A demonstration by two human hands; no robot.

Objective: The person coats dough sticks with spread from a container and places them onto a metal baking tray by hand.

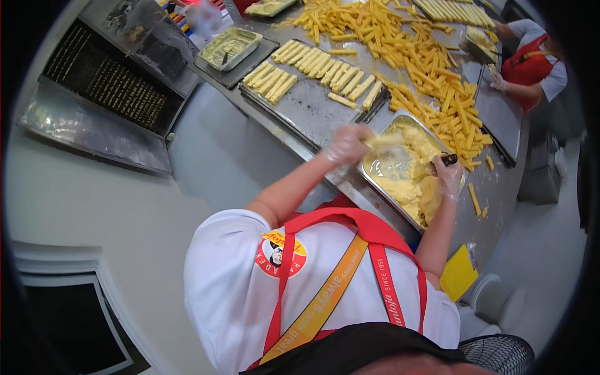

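Note:
My left hand (349,145), in a clear glove, is closed around a bread stick (377,142) over the left side of a metal pan (390,199). Pale yellow spread (409,187) is smeared thickly in that pan. At the pan's right side, my gloved right hand (448,178) grips a tool by its black handle (449,159); its working end is hidden. Left of the pan lies a baking tray (300,120) with rows of coated sticks (325,65). Behind the pan, a large pile of plain orange-yellow sticks (431,75) spreads over the metal table (509,125).
A second spread-smeared pan (230,47) stands on a dark tray at back left. A co-worker in a red apron (531,69) works on the right beside another tray of sticks (459,11). A metal rack or oven (106,81) stands left, a yellow object (458,274) lower right.

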